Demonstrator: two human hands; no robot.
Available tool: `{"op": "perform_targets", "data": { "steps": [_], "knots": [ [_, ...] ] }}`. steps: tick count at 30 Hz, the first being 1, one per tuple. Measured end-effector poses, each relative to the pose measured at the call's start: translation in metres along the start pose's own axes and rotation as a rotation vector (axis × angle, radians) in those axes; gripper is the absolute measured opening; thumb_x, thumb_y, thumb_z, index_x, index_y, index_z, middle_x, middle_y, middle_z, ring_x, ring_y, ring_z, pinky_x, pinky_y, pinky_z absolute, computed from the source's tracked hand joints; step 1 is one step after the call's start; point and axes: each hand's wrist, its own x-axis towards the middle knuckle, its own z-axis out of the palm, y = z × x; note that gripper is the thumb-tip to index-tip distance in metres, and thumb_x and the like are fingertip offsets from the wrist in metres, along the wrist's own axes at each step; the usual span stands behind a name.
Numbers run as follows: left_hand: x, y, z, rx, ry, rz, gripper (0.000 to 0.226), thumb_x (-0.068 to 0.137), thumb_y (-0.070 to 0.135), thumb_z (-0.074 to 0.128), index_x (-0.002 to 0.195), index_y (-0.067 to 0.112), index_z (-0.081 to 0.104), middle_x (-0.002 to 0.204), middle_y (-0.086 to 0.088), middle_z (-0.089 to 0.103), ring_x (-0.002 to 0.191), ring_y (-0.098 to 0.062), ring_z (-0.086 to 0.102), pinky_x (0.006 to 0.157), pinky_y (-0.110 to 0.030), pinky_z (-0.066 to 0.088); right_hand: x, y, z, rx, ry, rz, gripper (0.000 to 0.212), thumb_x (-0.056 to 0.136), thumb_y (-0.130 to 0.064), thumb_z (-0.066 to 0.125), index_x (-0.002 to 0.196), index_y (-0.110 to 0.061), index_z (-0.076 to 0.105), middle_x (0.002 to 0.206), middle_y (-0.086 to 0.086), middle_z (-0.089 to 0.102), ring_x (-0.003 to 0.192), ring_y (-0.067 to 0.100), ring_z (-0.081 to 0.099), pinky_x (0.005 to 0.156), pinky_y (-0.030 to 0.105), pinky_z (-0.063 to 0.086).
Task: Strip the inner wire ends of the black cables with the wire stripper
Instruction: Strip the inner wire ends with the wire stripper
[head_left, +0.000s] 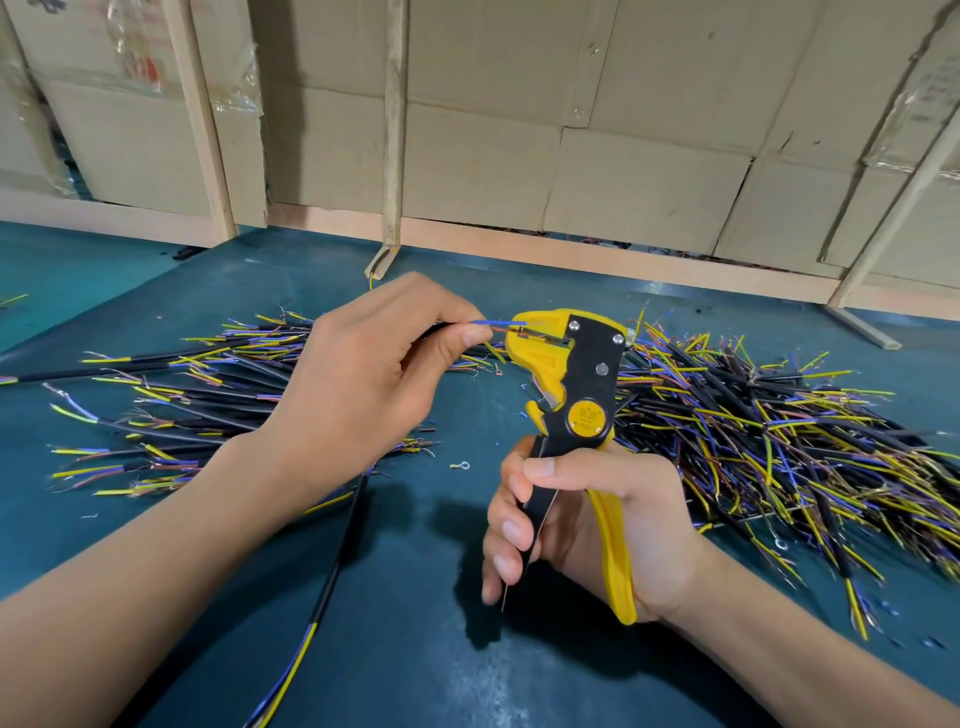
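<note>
My right hand (587, 525) grips the handles of a yellow and black wire stripper (571, 374), held upright with its jaws pointing left. My left hand (363, 374) pinches a black cable (337, 545) whose body runs under my wrist toward the bottom edge. Its blue inner wire (493, 323) and a brown one reach from my fingertips into the stripper's jaws. A heap of black cables (769, 431) with yellow, blue and brown wire ends lies to the right. A second heap of cables (197, 395) spreads to the left, partly hidden behind my left hand.
The work surface is a dark teal mat (415, 623). Small insulation scraps and a ring terminal (461, 464) lie between the heaps. Cardboard panels in wooden frames (519, 156) stand along the far edge of the table.
</note>
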Motion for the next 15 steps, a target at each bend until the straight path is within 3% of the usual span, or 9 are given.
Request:
{"op": "perform_targets", "data": {
  "steps": [10,15],
  "knots": [
    [-0.0005,0.0031,0.0006,0.013,-0.022,0.007,0.01,0.1,0.016,0.064,0.098,0.01,0.072,0.088,0.004,0.065,0.077,-0.005,0.054,0.073,-0.013,0.037,-0.0005,-0.0012,0.0012,-0.005,0.0,0.016,0.016,0.086,-0.016,0.063,0.085,-0.002,0.056,0.073,0.017,0.054,0.066,0.033,0.057,0.074,0.053,0.053],
    [0.0018,0.0031,-0.0028,-0.003,-0.041,0.007,0.011,0.1,0.015,0.064,0.098,0.008,0.072,0.089,0.002,0.065,0.077,-0.009,0.056,0.072,-0.016,0.04,-0.0003,-0.0016,0.0043,-0.017,0.071,0.007,0.015,0.079,-0.017,0.061,0.075,-0.004,0.053,0.061,0.014,0.049,0.053,0.029,0.055,0.061,0.045,0.055]
  ]
}}
